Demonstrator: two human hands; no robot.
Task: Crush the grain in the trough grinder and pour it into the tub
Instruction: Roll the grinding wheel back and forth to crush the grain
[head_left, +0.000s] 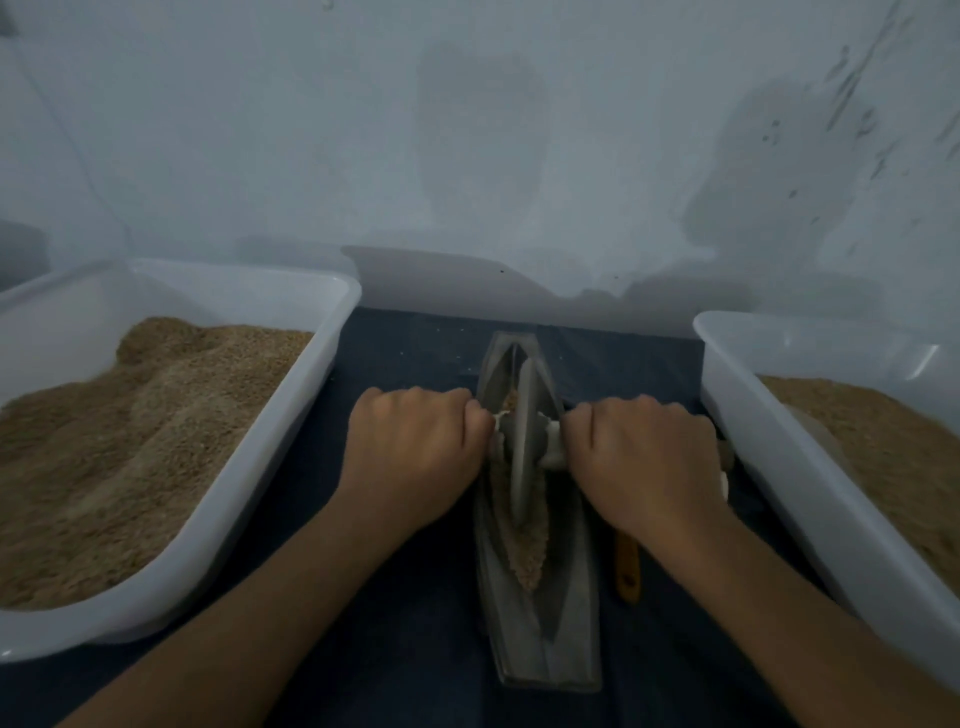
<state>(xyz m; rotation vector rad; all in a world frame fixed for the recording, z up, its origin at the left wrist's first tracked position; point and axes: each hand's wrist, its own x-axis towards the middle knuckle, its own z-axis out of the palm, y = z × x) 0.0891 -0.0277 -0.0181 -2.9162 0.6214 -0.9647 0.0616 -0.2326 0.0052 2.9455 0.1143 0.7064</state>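
A grey boat-shaped trough grinder (540, 613) lies lengthwise on the dark blue cloth in front of me. Brown grain (524, 551) fills its groove. A grey grinding wheel (522, 447) stands upright in the groove on a pale axle handle (551, 441) that runs crosswise. My left hand (415, 452) grips the left end of the axle. My right hand (644, 457) grips the right end. A white tub (291, 415) heaped with grain stands to the left, and a second white tub (748, 431) with grain stands to the right.
A pale wall (467, 156) rises close behind the grinder. An orange wooden handle (627, 569) lies on the cloth (405, 353) between the grinder and the right tub, partly hidden under my right wrist.
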